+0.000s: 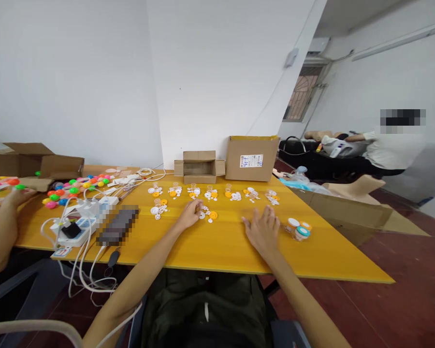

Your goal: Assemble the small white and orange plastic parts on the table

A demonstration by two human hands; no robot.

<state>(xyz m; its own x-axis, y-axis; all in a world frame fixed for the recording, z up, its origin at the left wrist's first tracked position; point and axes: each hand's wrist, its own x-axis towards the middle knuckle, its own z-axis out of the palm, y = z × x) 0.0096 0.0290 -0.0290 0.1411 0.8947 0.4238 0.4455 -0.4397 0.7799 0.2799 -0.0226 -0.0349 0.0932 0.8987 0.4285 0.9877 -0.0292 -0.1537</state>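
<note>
My left hand [190, 214] is at the middle of the yellow table [217, 246], its fingers curled beside a small group of white discs and an orange ring [213, 215]. Whether something small is inside those fingers is hidden. My right hand [263, 229] is over the table further right, fingers spread, holding nothing. Several similar groups of white perforated discs [235, 196], orange rings and clear cups [228, 187] lie in a row behind my hands. Right of my right hand stand clear jars with orange and teal rimmed lids [302, 231].
Behind the parts stand an open small carton [200, 168] and a larger box [252, 159]. At left are a power strip [78, 231] with cables, a phone [118, 226], colourful balls [73, 190] and another person's arm [3, 227]. A person in white [395, 150] sits far right.
</note>
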